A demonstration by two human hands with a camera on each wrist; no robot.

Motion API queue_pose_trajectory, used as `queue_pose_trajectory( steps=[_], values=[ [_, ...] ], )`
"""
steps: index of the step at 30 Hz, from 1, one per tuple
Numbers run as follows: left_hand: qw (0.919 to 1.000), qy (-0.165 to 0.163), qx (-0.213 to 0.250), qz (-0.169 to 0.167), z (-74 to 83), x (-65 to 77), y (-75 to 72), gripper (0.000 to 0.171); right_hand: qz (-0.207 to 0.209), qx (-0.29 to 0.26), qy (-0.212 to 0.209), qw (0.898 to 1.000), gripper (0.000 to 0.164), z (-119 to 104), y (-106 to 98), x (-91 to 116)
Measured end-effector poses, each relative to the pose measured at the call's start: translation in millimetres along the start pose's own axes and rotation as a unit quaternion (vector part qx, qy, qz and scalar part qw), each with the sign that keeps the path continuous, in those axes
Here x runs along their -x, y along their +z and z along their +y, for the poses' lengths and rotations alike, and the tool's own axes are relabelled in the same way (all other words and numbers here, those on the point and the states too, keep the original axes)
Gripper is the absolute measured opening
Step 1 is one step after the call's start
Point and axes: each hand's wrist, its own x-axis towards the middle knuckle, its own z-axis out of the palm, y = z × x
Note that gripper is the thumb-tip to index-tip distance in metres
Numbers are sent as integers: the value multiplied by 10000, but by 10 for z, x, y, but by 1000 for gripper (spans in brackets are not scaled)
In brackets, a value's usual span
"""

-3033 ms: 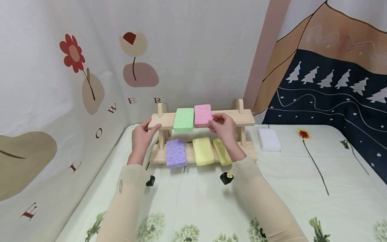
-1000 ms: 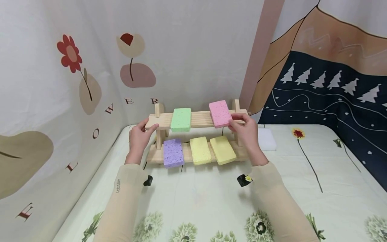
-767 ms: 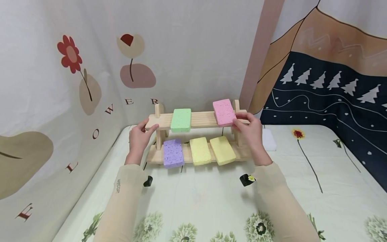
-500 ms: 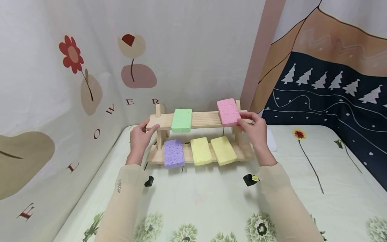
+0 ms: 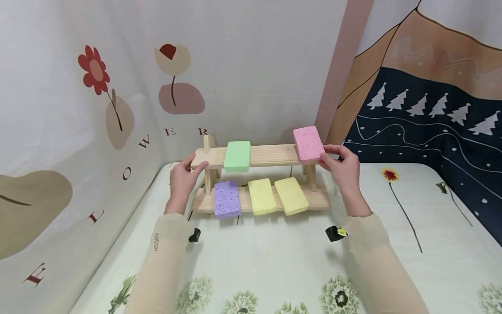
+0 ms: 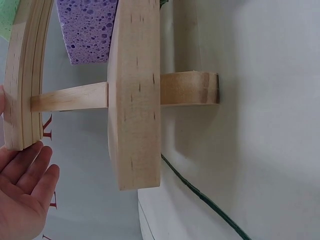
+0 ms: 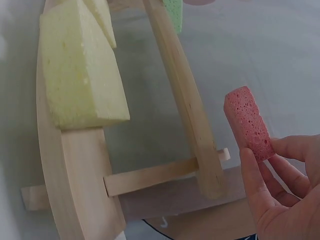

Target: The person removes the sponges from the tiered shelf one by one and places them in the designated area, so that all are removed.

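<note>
My right hand (image 5: 345,174) pinches a pink sponge (image 5: 308,144) by its lower right corner. In the right wrist view the sponge (image 7: 250,122) is clear of the upper shelf (image 7: 182,85), with thumb and fingers on its end. My left hand (image 5: 182,181) grips the left end of the two-tier wooden rack's upper shelf (image 5: 270,155), thumb in front. A green sponge (image 5: 237,156) lies on that upper shelf. On the lower shelf (image 5: 319,199) lie a purple sponge (image 5: 227,199) and two yellow sponges, the middle one (image 5: 262,196) and the tilted right one (image 5: 292,196).
The rack stands on a flower-printed cloth (image 5: 255,257). Close behind it hangs a pale printed curtain (image 5: 259,78), and a dark tree-printed panel (image 5: 423,117) is at the right. Black wrist devices, such as the right one (image 5: 336,233), hang below the sleeves.
My right hand has carried the pink sponge from beside the green one rightward and up to the upper shelf's right end. It now covers the white block. My left hand keeps its grip.
</note>
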Motion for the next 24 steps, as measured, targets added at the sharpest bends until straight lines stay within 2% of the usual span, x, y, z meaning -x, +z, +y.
queue_pose_trajectory(
  steps=[8,24],
  values=[
    [10000,8,-35,33,-3,-3,5,74,131,316,-38,9994,36,45,-134,-14],
    [10000,45,-11,-15,-4,1,-2,74,459,489,393,9970,39,105,-397,-44]
  ],
)
